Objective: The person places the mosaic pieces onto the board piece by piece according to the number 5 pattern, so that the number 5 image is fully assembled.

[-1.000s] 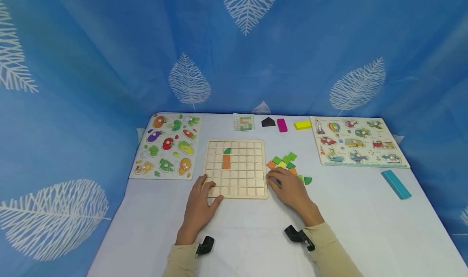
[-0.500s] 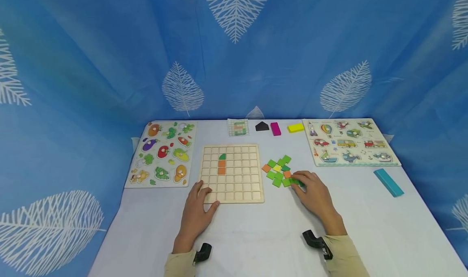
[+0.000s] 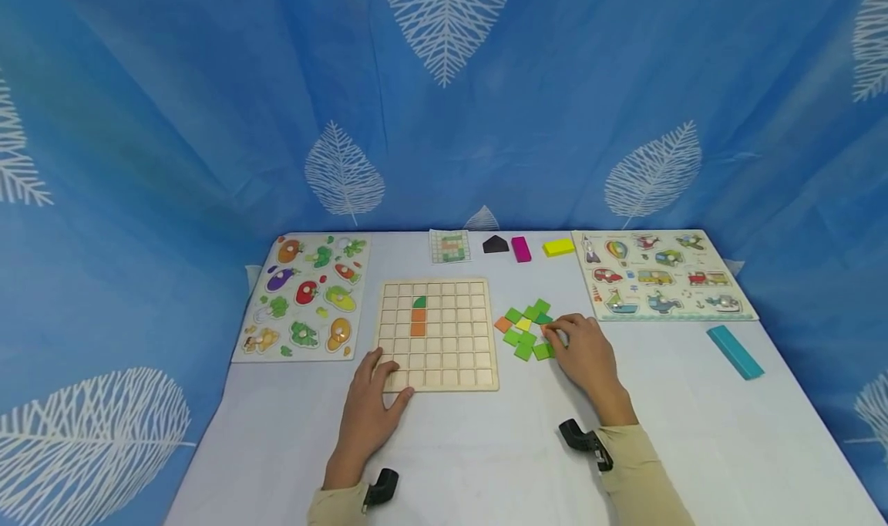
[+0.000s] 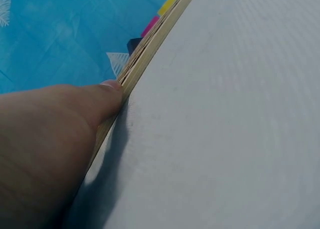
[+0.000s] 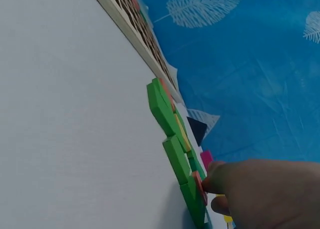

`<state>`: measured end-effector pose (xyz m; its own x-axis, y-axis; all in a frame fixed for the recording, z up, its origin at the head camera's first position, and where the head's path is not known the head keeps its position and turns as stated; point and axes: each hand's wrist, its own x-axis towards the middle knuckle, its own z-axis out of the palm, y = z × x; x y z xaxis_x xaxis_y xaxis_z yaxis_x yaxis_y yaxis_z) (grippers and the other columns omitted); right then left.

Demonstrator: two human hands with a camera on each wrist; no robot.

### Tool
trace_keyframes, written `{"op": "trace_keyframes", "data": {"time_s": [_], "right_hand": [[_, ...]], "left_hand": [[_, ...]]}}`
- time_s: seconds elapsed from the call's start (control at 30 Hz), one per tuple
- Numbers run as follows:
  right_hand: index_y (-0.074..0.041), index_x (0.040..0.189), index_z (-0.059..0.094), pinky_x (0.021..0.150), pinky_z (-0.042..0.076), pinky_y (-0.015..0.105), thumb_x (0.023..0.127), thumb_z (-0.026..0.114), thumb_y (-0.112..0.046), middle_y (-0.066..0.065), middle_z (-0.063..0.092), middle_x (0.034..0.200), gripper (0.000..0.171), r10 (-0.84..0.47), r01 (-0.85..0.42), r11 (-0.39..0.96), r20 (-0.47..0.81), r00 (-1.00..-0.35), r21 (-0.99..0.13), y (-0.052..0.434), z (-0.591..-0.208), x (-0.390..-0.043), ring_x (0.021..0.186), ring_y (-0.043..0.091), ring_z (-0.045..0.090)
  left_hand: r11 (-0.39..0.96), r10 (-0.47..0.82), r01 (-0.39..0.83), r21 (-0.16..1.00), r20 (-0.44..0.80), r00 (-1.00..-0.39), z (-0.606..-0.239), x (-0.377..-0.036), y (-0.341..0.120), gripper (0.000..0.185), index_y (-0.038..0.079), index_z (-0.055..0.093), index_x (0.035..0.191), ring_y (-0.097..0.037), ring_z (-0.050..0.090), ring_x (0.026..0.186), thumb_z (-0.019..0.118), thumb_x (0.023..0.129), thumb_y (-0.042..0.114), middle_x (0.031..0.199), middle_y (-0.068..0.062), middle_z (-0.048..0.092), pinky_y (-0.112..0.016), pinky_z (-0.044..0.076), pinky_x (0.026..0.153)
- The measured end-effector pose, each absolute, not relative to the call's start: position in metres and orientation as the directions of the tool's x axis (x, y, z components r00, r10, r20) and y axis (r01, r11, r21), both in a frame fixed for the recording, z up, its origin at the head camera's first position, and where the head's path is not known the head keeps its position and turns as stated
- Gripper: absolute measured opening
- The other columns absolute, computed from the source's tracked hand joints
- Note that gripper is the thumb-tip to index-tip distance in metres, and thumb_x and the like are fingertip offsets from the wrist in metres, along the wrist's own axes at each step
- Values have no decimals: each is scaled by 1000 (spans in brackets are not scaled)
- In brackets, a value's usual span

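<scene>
Two bare hands, beige long sleeves (image 3: 634,472) to the wrists, each wrist bearing a small black camera (image 3: 581,438).

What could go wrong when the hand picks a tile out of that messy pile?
1. The loose tiles lie packed together, some overlapping, so the right hand pulling one from the edge might drag or scatter its neighbours.
2. The left hand only rests on one corner of the grid board; a bump might turn the board and shift the three tiles already in it.
</scene>
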<state>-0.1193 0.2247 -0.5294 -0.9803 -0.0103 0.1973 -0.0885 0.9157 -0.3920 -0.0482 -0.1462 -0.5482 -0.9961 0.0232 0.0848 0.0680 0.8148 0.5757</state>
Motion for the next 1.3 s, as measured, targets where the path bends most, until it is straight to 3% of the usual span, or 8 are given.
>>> {"op": "trace_keyframes", "data": {"time_s": [0.27, 0.5, 0.73, 0.9, 1.0, 1.13, 1.3], "right_hand": [[-6, 110, 74, 79, 54, 52, 93, 75, -32, 18, 71, 115, 31, 37, -17, 916, 127, -991, -401, 228, -525, -133, 99, 36, 61], [-3, 114, 72, 88, 53, 57, 95, 71, -17, 23, 68, 119, 24, 66, 36, 907, 58, -996, -420, 228, -519, -137, 110, 42, 62], [-1, 111, 68, 87, 53, 55, 97, 69, -15, 22, 66, 111, 20, 54, 20, 895, 64, -996, -447, 227, -524, -132, 103, 40, 64], [-3, 113, 67, 93, 54, 53, 98, 69, -17, 19, 66, 114, 21, -8, -66, 877, 122, -993, -475, 211, -519, -130, 109, 37, 64], [-6, 112, 68, 96, 55, 49, 98, 69, -19, 15, 66, 116, 20, -103, -166, 855, 153, -983, -491, 185, -515, -133, 110, 32, 65], [-12, 109, 70, 89, 57, 41, 99, 69, -22, 6, 67, 113, 14, -259, -303, 813, 157, -953, -497, 143, -513, -142, 102, 23, 66], [-16, 110, 71, 95, 56, 38, 100, 67, -26, 1, 67, 117, 15, -402, -405, 774, 118, -908, -487, 95, -514, -157, 110, 20, 66]], "left_hand": [[808, 26, 71, 584, 86, -996, -547, -51, -145, 49, 11, 59, 129, -40, 31, 152, 77, 91, 36, 162, -16, 34, -61, 35, 118], [813, 22, 55, 579, 64, -998, -547, -51, -144, 49, 11, 59, 129, -39, 29, 153, 77, 91, 36, 163, -15, 33, -60, 34, 119], [820, 27, 62, 569, 69, -997, -547, -48, -146, 49, 11, 59, 128, -40, 31, 152, 78, 90, 36, 162, -16, 35, -61, 35, 119], [818, 35, 67, 571, 67, -997, -547, -48, -146, 49, 10, 59, 128, -41, 30, 152, 78, 91, 36, 162, -16, 35, -61, 35, 119], [815, 32, 67, 575, 70, -997, -548, -47, -146, 49, 10, 59, 128, -41, 30, 152, 78, 90, 35, 162, -17, 34, -62, 35, 118], [817, 30, 64, 572, 68, -997, -550, -46, -146, 49, 10, 60, 128, -41, 31, 151, 78, 90, 35, 162, -18, 35, -62, 36, 118], [812, 34, 79, 579, 90, -995, -552, -48, -146, 48, 10, 59, 128, -42, 30, 152, 78, 91, 35, 162, -18, 35, -63, 35, 118]]}}
